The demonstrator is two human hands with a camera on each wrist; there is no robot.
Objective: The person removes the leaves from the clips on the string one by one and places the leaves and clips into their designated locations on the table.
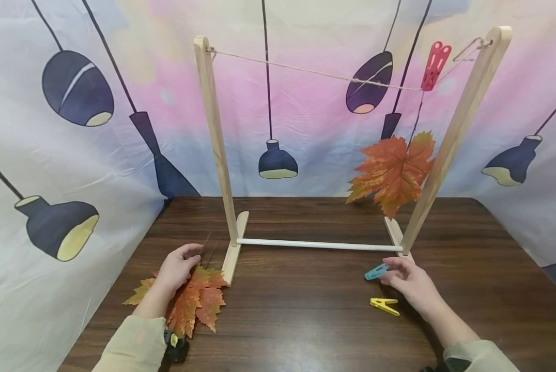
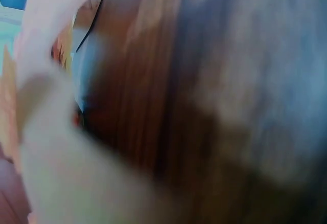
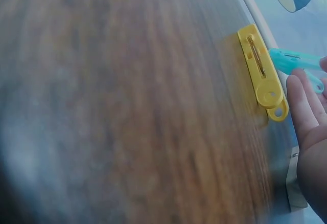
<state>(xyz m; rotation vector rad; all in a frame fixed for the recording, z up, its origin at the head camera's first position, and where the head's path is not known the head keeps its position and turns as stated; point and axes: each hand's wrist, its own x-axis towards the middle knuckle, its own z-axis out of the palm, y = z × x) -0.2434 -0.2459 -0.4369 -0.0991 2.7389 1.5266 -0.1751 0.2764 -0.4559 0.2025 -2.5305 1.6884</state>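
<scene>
In the head view my left hand [image 1: 179,266] is over orange and yellow artificial maple leaves [image 1: 196,299] at the table's left, its thumb and fingertips pinching a thin dark string [image 2: 94,22]. My right hand [image 1: 410,284] pinches a teal clothespin [image 1: 376,272] between thumb and fingers, above the tabletop. A yellow clothespin [image 1: 384,306] lies just below it on the wood; the right wrist view shows its metal spring. A red clothespin [image 1: 435,67] grips the twine [image 1: 306,70] near its right end, and another maple leaf [image 1: 394,170] hangs below on a dark string.
A wooden frame stands on the dark table [image 1: 296,320], with a left post [image 1: 217,139], a right post [image 1: 459,134] and a white crossbar [image 1: 320,244] low between them. Behind hangs a cloth backdrop [image 1: 134,62] printed with lamps.
</scene>
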